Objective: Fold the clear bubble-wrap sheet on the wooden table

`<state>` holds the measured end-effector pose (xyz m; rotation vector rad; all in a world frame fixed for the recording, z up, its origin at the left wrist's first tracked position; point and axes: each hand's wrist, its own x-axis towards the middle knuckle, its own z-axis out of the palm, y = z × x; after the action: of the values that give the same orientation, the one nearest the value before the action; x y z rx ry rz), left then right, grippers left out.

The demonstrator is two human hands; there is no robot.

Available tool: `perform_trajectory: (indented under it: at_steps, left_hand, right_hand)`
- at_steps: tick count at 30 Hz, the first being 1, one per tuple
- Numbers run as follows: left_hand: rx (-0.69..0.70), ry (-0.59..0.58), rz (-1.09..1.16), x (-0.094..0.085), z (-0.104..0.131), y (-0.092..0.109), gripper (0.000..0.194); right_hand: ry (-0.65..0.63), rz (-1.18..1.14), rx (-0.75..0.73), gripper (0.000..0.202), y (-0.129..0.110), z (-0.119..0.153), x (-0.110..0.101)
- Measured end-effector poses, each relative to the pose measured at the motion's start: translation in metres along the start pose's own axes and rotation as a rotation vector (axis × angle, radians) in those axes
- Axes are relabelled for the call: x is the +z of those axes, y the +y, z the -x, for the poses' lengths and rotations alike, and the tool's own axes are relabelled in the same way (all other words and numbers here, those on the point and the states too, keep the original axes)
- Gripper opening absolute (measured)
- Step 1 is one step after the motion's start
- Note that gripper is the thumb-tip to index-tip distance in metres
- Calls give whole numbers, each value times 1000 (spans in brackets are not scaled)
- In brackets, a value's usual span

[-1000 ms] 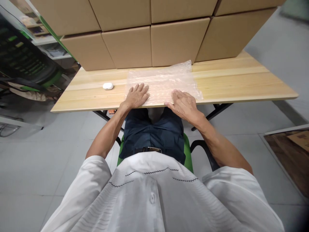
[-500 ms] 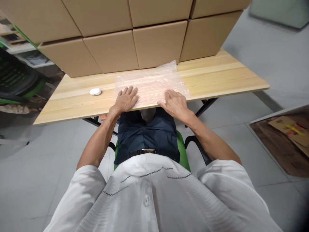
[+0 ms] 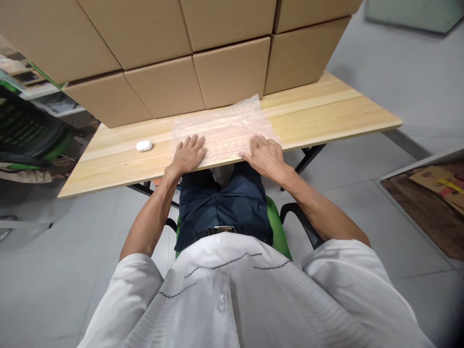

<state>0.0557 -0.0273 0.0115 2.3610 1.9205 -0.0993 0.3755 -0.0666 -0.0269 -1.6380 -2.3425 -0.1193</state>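
A sheet of pinkish clear bubble wrap point(image 3: 224, 130) lies spread on the wooden table point(image 3: 337, 111), its far edge close to the cardboard boxes. My left hand point(image 3: 189, 153) rests flat on the near left corner of the wrap, fingers stretched forward. On the near right part lies my right hand point(image 3: 265, 153), palm down with the thumb pointing inward. Neither hand grips anything. Left of my left hand sits a small white earbud case point(image 3: 144, 145), apart from the wrap.
Stacked cardboard boxes point(image 3: 232, 72) form a wall along the table's back edge. A dark chair point(image 3: 32, 130) stands at the far left. On the floor at right, flattened cardboard point(image 3: 438, 183) lies by a white-edged frame. I sit on a green chair point(image 3: 277, 227).
The view has tilted and shifted slightly. Both hands stay flat on the bubble wrap, with hardly any movement against it.
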Motion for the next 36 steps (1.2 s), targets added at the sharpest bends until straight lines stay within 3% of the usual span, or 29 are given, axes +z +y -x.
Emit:
perform_trajectory:
  at_steps: [9, 14, 17, 21, 23, 25, 28, 36]
  left_hand:
    - [9, 20, -17, 0, 0, 0, 78]
    - [25, 47, -3, 3, 2, 7, 78]
    - [138, 124, 21, 12, 2, 38, 79]
    - [369, 196, 33, 25, -5, 106, 80]
    - [397, 218, 56, 30, -10, 134, 80]
    - [380, 228, 65, 33, -13, 147, 84]
    - [342, 233, 40, 40, -10, 141, 96]
    - [269, 298, -31, 49, 8, 95, 117]
  right_hand:
    - [47, -45, -22, 93, 8, 2, 2]
    - [52, -30, -20, 83, 6, 3, 6]
    - [64, -20, -33, 78, 5, 5, 9]
    - [64, 18, -42, 69, 9, 9, 11]
    - [54, 33, -55, 68, 11, 11, 12]
    - [53, 36, -71, 68, 13, 12, 12]
    - [62, 37, -82, 69, 15, 13, 13]
    - [85, 43, -89, 70, 14, 13, 11]
